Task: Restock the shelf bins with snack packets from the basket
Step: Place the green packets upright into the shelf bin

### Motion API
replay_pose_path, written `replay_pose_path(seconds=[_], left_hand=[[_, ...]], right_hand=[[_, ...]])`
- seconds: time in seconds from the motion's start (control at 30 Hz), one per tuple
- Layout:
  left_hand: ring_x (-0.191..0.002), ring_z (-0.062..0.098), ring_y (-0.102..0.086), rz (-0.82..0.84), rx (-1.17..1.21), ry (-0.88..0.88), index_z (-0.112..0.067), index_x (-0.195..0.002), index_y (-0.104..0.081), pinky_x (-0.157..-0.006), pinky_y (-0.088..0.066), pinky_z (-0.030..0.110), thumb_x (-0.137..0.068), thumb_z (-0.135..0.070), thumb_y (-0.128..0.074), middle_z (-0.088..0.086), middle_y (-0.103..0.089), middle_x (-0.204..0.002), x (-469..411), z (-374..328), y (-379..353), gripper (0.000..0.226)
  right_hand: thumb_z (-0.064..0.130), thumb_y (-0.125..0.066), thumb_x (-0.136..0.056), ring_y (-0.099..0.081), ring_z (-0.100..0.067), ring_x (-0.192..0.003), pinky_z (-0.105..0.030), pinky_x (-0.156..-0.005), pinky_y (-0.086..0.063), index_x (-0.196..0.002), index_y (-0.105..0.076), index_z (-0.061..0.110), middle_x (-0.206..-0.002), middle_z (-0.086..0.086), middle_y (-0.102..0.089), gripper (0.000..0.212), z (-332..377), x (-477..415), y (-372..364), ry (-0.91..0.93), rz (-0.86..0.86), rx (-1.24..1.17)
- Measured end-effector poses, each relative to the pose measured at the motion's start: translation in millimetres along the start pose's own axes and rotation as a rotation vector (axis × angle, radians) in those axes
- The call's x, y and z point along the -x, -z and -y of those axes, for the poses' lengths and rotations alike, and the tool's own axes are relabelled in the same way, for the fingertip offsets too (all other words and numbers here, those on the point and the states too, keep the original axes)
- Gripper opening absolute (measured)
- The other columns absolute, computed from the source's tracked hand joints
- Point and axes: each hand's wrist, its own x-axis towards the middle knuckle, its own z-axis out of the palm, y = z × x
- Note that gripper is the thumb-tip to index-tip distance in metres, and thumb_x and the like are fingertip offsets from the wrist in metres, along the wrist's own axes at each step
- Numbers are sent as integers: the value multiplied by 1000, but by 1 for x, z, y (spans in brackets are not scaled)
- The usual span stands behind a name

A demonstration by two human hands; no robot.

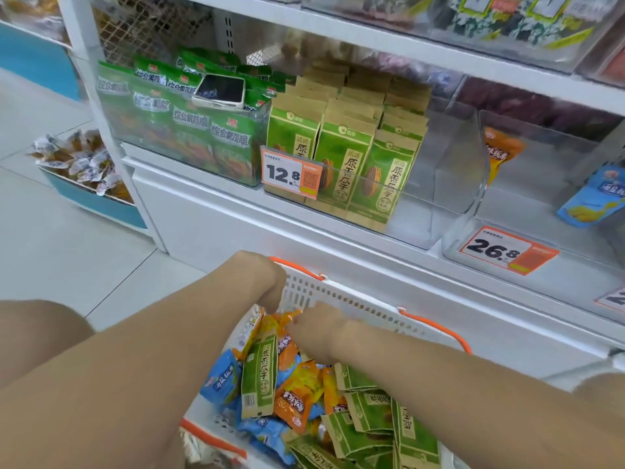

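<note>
The basket (341, 294) sits just below the shelf bins (439, 198) so my lifts are short; my right hand (321, 328) pinches an orange packet (287, 348) in its heap; my left hand (269, 286) curls beside it, grip hidden.

— How are the arms set?
— The left forearm (152, 360) and right forearm (456, 374), both bare, reach forward and down.
— And the hands?
— The left hand (270, 286) bends at the wrist, fingers curled under. The right hand (319, 328) sits just beside it, knuckles up, fingers tucked down. Whether either is gripping anything, I can't tell.
</note>
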Motion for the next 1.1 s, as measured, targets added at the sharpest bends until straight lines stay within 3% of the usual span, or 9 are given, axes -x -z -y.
replay_pose_path(seconds=[0.1,0.17,0.23,0.4,0.6,0.7,0.83,0.97,1.1], left_hand=[[-97,23,-56,-29,35,-48,-21,-130,-61,-91,-50,34,-107,-30,-51,0,-57,-115,-9,0,-3,26],[-96,24,-58,-86,56,-39,-20,-95,-58,-92,-52,36,-105,-28,-52,-1,-59,-111,-18,-1,-6,14],[-93,26,-58,-100,56,-32,-22,-76,-46,-88,-52,36,-104,-25,-53,0,-57,-98,-22,-2,-6,29],[-88,25,-57,-170,56,-49,-18,-78,-48,-77,-48,34,-103,-21,-52,0,-55,-91,-30,-7,2,25],[-67,15,-50,-192,92,-81,-11,-82,-50,-70,-47,34,-102,-17,-54,0,-57,-91,-36,-13,6,21],[-71,17,-52,-190,88,-93,-17,-97,-51,-72,-46,32,-102,-13,-53,2,-59,-99,-34,-13,6,7],[-84,24,-56,-160,42,-65,-16,-96,-56,-76,-49,33,-102,-10,-53,1,-57,-95,-34,-7,6,9],[-102,25,-66,30,-72,-6,-25,-130,-66,-96,-57,38,-95,-14,-61,-1,-66,-118,-19,6,18,37],[-115,22,-66,122,-75,-5,-33,-150,-53,-101,-56,42,-82,-32,-85,-7,-65,-136,-5,13,25,75]], right_hand=[[21,-60,-102,-61,-38,-121,-51,-94,-52,-142,-51,13,-143,-18,-56,41,15,-26,-35,94,-53,127],[26,-57,-105,-55,-44,-126,-57,-95,-51,-153,-35,20,-160,-26,-33,53,22,-39,-52,189,-100,182],[28,-54,-106,-44,-42,-139,-55,-103,-46,-159,-24,28,-169,-20,-16,61,31,-44,-62,299,-125,223],[29,-51,-107,-26,-40,-152,-59,-112,-38,-164,-15,33,-172,-15,-10,67,55,-54,-69,379,-67,250],[36,-56,-104,-42,-30,-139,-38,-101,-47,-163,-15,35,-162,-14,-32,72,67,-64,-65,446,-161,407],[36,-54,-103,-54,-21,-122,-32,-93,-45,-150,-41,30,-136,-2,-62,49,67,-71,-69,488,-159,486],[31,-57,-101,-51,-20,-103,-36,-87,-41,-121,-58,21,-91,8,-74,23,57,-74,-62,444,-298,189],[22,-52,-108,-55,-26,-79,-49,-73,-52,-132,-43,19,-84,3,-55,27,25,-55,-37,242,-145,-431],[41,-49,-108,-56,-25,-88,-41,-78,-50,-113,-63,19,-89,2,-59,27,-18,-12,-1,-6,-156,-633]])
